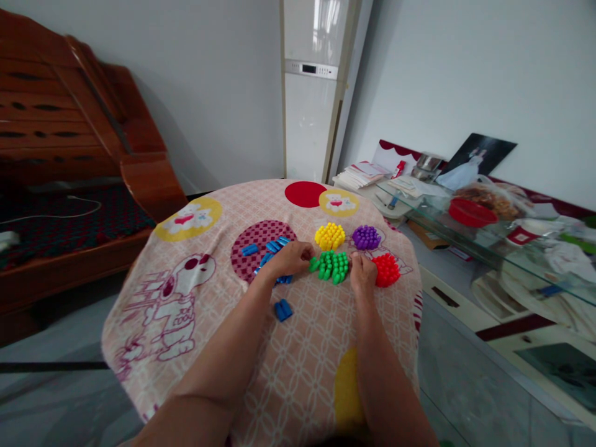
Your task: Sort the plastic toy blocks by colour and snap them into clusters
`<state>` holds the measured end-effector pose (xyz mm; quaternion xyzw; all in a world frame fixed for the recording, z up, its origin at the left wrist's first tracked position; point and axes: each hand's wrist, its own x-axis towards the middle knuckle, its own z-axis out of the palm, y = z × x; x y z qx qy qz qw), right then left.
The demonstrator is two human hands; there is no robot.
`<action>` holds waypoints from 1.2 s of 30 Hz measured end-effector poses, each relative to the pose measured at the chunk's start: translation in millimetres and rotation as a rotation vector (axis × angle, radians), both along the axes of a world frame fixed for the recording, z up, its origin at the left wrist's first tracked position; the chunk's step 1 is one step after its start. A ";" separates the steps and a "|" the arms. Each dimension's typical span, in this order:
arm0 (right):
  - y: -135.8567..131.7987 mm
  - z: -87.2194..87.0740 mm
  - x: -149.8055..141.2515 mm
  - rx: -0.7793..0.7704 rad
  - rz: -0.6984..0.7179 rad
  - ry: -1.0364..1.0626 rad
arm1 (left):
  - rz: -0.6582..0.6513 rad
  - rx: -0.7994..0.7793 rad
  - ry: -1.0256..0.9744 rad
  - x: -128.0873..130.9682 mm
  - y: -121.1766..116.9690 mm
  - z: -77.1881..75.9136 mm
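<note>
Between my hands stands a tight cluster of small green pieces with rounded tops. My left hand reaches in from the left, its fingers curled and pinched on a green piece at the cluster's left edge. At the right edge is my right hand, fingers bent together; whatever they hold is hidden. Red pieces are grouped right beside that hand. Behind the green group are a yellow cluster and a purple cluster. Blue pieces lie loosely around my left hand, partly covered by it.
A patterned cloth covers the round table. Two blue pieces lie nearer to me. On the right, a glass-topped cabinet carries papers, a red bowl and bags. A wooden bench stands at the left.
</note>
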<state>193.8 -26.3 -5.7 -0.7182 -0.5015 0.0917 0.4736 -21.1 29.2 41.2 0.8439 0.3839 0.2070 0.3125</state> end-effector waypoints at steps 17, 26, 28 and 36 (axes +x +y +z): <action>2.3 -4.1 1.2 0.010 0.001 0.009 | 0.071 0.024 0.152 21.3 -8.4 -9.8; 3.0 -6.6 2.4 0.041 0.003 0.009 | 0.126 -0.024 0.062 2.1 -0.9 -1.4; 3.1 -6.8 2.5 0.040 -0.003 0.005 | 0.210 0.010 0.087 -22.3 5.5 6.5; 1.5 -2.2 1.5 0.008 -0.002 -0.012 | 0.550 0.142 0.353 -96.7 17.8 16.3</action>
